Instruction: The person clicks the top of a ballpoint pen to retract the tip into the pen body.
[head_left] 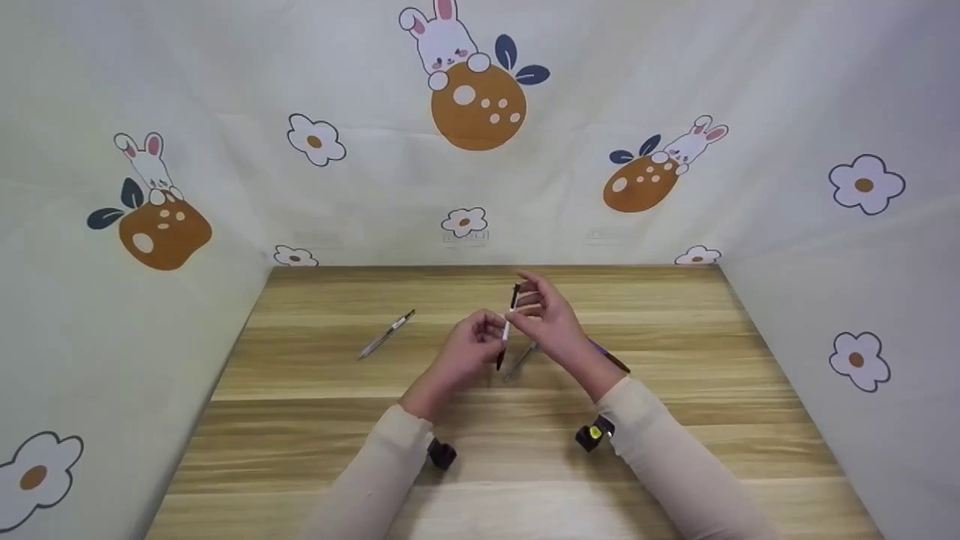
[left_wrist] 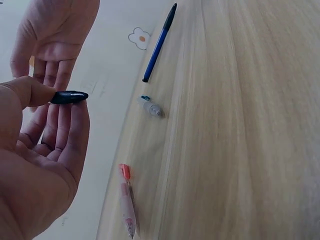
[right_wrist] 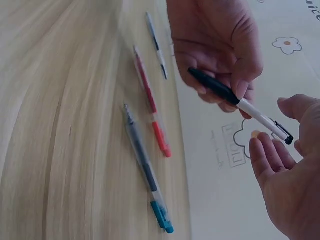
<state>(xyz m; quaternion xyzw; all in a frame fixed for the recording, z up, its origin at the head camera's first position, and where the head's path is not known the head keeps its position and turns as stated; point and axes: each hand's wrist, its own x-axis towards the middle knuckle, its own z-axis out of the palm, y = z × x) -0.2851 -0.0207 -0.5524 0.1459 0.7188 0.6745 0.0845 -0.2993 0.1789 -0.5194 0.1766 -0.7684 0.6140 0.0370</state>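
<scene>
The left hand (head_left: 474, 339) pinched a white pen (right_wrist: 252, 110); the right hand (head_left: 551, 316) hovered, grip parted and empty, beside the clip (right_wrist: 282, 130). A red pen (right_wrist: 150, 100) lay on the worktop (head_left: 285, 442).

Wooden table (head_left: 300, 435): before me, grain striped.
Blue pen (left_wrist: 158, 48): to my right.
Teal-clipped pen (right_wrist: 142, 155): near the red-clipped pen (right_wrist: 149, 97).
Greyish pen (head_left: 386, 334): to my left.

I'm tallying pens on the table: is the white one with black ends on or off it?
Off: the left hand pinches the white pen with black ends in the air, above the table.
</scene>
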